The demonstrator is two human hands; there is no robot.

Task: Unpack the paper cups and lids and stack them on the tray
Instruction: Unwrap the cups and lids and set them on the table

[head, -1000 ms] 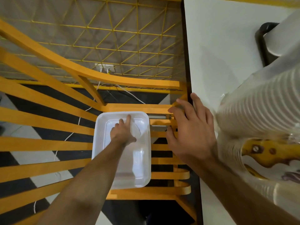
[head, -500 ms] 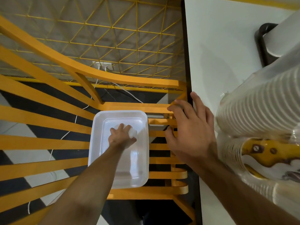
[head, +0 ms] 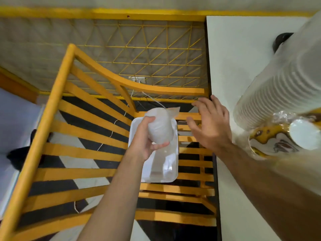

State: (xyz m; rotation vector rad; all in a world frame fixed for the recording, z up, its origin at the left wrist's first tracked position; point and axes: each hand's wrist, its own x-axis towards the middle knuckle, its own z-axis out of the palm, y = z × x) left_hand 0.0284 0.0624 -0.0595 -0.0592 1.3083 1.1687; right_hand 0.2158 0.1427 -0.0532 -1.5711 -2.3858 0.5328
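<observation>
Left grip (head: 147, 138): your fingers wrap the bagged lids (head: 160, 126) above the tray (head: 171, 174).
Right grip (head: 211, 124): fingers spread, holding nothing.

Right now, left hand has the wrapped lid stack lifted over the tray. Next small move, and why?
Probably bring the right hand across to the loose end of the plastic wrap. The left hand grips the wrapped lid stack above the white tray; the right is open, empty and close beside it, and the lids are not unpacked yet.
</observation>
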